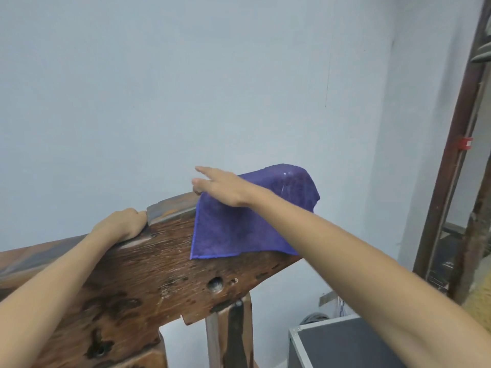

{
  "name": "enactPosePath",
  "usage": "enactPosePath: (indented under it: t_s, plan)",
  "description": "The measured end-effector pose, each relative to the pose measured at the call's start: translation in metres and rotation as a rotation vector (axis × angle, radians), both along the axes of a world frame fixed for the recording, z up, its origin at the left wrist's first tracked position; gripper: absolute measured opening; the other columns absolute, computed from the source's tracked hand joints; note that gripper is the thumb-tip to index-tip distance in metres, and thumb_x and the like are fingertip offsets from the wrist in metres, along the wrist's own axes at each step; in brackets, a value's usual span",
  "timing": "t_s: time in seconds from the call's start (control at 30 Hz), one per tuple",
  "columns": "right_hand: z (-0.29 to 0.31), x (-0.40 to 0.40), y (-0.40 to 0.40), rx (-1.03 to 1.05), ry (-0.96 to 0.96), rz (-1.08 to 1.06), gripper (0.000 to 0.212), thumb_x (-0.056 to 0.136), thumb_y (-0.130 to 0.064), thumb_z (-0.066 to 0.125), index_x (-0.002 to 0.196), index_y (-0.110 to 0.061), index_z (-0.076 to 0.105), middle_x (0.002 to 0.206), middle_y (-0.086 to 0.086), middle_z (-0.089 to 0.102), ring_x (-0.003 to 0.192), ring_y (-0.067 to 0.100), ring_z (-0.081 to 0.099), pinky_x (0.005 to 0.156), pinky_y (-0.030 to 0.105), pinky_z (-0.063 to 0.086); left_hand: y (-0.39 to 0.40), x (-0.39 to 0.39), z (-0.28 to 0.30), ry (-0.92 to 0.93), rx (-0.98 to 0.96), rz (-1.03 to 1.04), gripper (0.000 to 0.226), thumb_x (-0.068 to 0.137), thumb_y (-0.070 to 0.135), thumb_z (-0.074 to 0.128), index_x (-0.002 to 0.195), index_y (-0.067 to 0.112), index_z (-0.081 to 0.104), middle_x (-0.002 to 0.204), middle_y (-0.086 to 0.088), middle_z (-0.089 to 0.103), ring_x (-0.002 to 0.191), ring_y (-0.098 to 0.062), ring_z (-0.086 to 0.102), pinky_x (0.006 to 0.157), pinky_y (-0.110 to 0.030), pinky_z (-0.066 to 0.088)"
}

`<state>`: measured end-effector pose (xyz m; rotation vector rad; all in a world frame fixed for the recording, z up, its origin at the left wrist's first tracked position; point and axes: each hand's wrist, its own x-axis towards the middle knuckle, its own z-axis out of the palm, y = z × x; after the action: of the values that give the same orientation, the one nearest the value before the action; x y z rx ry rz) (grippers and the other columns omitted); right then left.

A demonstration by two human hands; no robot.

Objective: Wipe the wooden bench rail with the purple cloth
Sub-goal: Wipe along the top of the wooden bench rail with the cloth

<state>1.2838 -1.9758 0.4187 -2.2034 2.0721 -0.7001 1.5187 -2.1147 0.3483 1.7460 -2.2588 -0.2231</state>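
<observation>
Right hand flat on purple cloth over wooden rail, left hand gripping rail

A purple cloth hangs draped over the top edge of a dark, weathered, knotted wooden rail that slopes up rightward.

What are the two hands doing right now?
Left hand: closed, gripping the top edge of the wooden bench rail.
Right hand: open and flat, pressing the purple cloth on the rail.
</observation>
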Motion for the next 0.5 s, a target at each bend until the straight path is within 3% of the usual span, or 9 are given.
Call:
enactPosePath:
  t_s: [0.1,0.17,0.33,0.43,0.5]
  plan:
    - [0.006,-0.056,0.013,-0.135,0.141,-0.205,0.050,0.099,-0.053,0.032,0.141,-0.037,0.054,0.154,-0.001,0.050,0.143,0.024,0.041,0.117,0.045,0.029,-0.001,0.000,0.000,0.011,0.005,0.000,0.053,0.102,0.035,0.021,0.120,0.000,0.058,0.137,-0.025,0.056,0.120,-0.038,0.054,0.100,-0.040,0.042]
    - [0.004,-0.101,0.017,-0.028,0.214,-0.383,0.042,0.096,-0.055,0.026,0.114,-0.049,0.063,0.139,-0.002,0.061,0.131,0.027,0.052,0.107,0.047,0.039,-0.003,0.000,-0.003,0.009,0.002,-0.009,0.053,0.102,0.034,0.020,0.119,0.000,0.057,0.136,-0.025,0.056,0.119,-0.038,0.054,0.101,-0.041,0.042]
    - [0.029,-0.141,-0.009,0.283,0.058,-0.721,0.062,0.090,-0.052,0.022,0.143,-0.038,0.051,0.155,0.002,0.047,0.139,0.030,0.044,0.111,0.048,0.034,-0.005,-0.001,-0.005,-0.032,-0.046,0.005,0.053,0.102,0.035,0.019,0.124,0.004,0.056,0.139,-0.021,0.055,0.122,-0.037,0.053,0.104,-0.043,0.041]
    - [0.024,-0.085,-0.033,0.328,0.143,-0.607,0.074,0.088,-0.066,0.024,0.151,-0.032,0.044,0.162,0.004,0.038,0.148,0.030,0.034,0.119,0.052,0.021,0.003,-0.003,-0.005,-0.049,-0.054,0.019,0.055,0.102,0.036,0.020,0.128,0.005,0.056,0.142,-0.020,0.054,0.125,-0.036,0.052,0.104,-0.042,0.041]
    - [0.009,-0.039,-0.036,0.263,0.197,-0.388,0.090,0.080,-0.079,0.017,0.154,-0.031,0.038,0.162,0.003,0.037,0.147,0.030,0.035,0.114,0.054,0.027,0.006,-0.002,-0.001,-0.057,-0.055,-0.006,0.055,0.102,0.038,0.021,0.127,0.005,0.057,0.140,-0.020,0.055,0.123,-0.036,0.053,0.103,-0.041,0.041]
